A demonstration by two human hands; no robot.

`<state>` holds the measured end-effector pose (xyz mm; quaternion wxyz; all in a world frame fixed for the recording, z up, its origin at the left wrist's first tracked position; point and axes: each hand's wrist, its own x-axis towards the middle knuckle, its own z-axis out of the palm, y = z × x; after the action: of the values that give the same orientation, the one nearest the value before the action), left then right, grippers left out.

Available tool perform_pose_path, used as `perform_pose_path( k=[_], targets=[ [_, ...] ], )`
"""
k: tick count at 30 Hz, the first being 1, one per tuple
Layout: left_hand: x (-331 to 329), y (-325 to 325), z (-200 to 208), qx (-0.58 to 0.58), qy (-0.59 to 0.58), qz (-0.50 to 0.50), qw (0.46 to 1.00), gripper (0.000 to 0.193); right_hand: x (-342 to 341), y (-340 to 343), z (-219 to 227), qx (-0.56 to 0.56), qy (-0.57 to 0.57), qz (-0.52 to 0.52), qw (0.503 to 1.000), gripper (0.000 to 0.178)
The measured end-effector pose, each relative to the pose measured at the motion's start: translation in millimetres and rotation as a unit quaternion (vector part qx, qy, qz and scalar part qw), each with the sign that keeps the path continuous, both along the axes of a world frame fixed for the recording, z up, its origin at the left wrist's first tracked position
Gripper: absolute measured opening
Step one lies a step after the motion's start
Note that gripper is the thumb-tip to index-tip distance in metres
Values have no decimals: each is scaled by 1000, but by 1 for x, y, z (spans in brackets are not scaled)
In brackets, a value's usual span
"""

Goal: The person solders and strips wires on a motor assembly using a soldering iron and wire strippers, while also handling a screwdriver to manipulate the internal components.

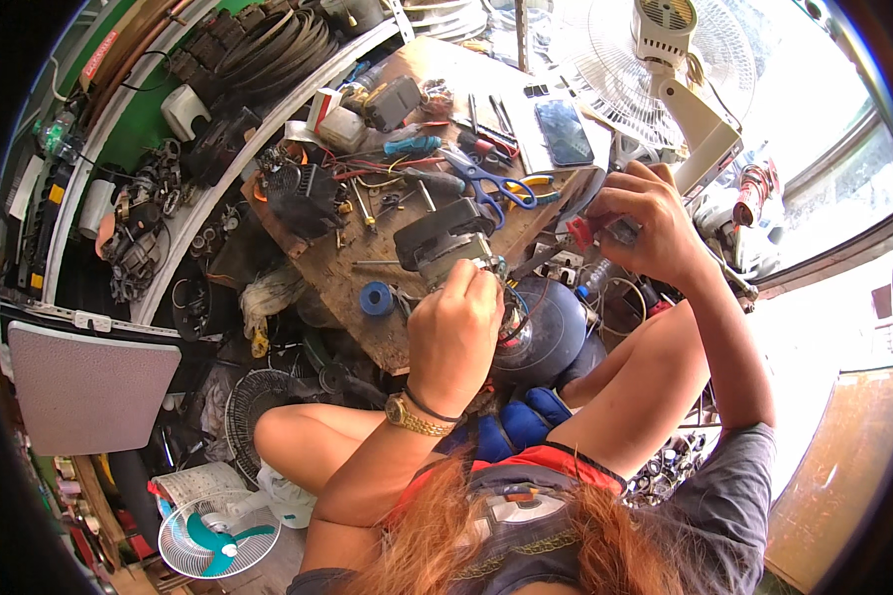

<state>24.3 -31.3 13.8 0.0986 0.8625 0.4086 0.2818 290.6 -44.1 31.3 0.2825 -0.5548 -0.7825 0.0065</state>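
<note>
My left hand [454, 332] is closed in a pinch at the near side of a small motor-like unit [445, 238] with a black cover and a metal body. Its fingers hide what they hold. Thin coloured wires [511, 302] run down beside that hand. Raised to the right, my right hand [647, 223] has its fingers bent together around a small red piece [579, 234], whose kind I cannot make out. A roll of blue tape [375, 297] lies left of my left hand. Blue-handled scissors [491, 184] rest just beyond the unit.
The worn wooden bench [367, 258] carries screwdrivers, loose wires and a smartphone [564, 132]. A standing fan [665, 40] is at the far right. Shelves of coiled hoses [278, 50] and parts line the left. A fan with teal blades [213, 540] sits at lower left.
</note>
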Motion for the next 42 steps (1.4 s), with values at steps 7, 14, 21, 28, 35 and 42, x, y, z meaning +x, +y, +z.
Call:
perform_pose_path(
  k=[7,14,21,28,35,42],
  targets=[
    [0,1,0,-9,-25,2,1000,13,0,0,-1,4,1,3,1000,24],
    [-8,6,-8,-40,-71,-34,996,12,2,-1,-2,-1,6,6,1000,23],
    [-18,9,-20,42,-72,-125,989,31,1,-2,0,-8,-6,-2,1000,22],
    [-25,9,-19,79,38,-153,984,43,2,-2,0,-16,-15,-5,1000,20],
    [-23,8,-17,76,14,-142,987,46,-1,-2,3,-5,-14,-10,1000,21],
    [-22,8,-26,99,-15,-125,987,39,-2,-3,3,-6,-17,-9,1000,20]
  ],
)
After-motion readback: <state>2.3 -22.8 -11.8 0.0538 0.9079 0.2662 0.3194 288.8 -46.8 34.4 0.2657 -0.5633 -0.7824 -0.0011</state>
